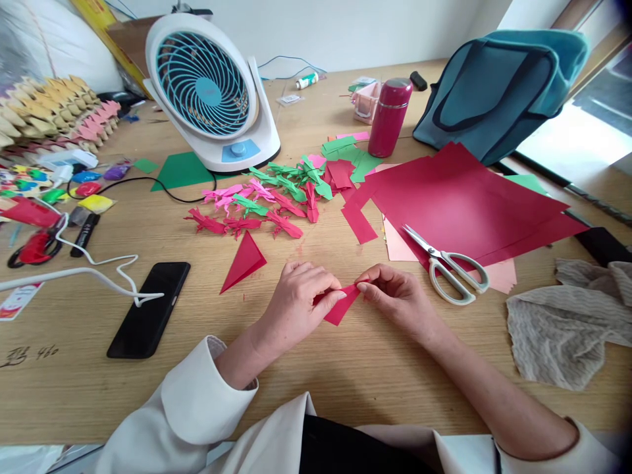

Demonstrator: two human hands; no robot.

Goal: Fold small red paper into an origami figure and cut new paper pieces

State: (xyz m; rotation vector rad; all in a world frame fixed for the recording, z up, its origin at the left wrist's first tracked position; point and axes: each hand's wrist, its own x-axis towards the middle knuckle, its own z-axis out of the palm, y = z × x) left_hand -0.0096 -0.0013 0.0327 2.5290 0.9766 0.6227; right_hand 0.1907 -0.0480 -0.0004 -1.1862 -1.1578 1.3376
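Note:
A small folded piece of red paper (340, 312) is held between my two hands, just above the table. My left hand (301, 299) pinches its left side between thumb and fingers. At its upper right corner, my right hand (397, 296) grips it with thumb and forefinger. A folded red paper triangle (245, 261) lies on the wood beyond my left hand. Beyond that are several small folded paper figures (284, 227) in red, green and pink. Scissors (447, 263) with pale handles rest to the right, their blades over large red sheets (464, 204).
A white fan (207, 92) stands at the back left, and a red flask (390, 118) near a teal bag (494, 99) at the back right. A black phone (148, 309) with a white cable across it lies left. A crumpled grey cloth (557, 329) is at the right.

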